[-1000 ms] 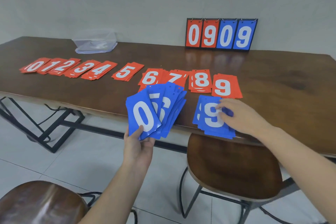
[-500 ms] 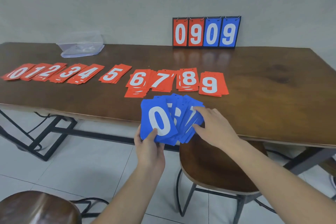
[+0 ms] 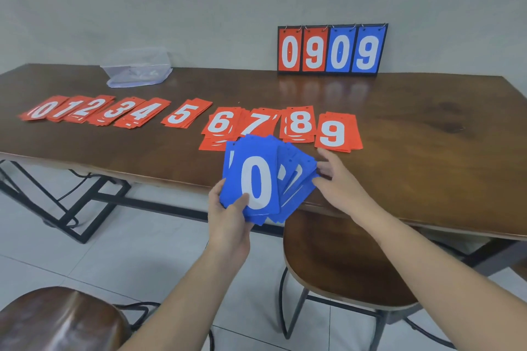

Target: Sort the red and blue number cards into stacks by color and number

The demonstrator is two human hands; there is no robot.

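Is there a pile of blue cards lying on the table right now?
No, the blue cards are fanned in the left hand; only red stacks lie on the table.

A long wooden table (image 3: 413, 128) carries red card stacks (image 3: 182, 114) in a row, a clear box (image 3: 137, 68) at upper left, and a scoreboard (image 3: 332, 50) at the back.

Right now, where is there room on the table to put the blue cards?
Bare table runs along the near edge, in front of the red stacks 0 to 5, and right of the red 9. Around 6 to 9 it is crowded.

Two bare forearms, no sleeves in view, left hand (image 3: 228, 225), right hand (image 3: 339, 185), no rings or watch showing
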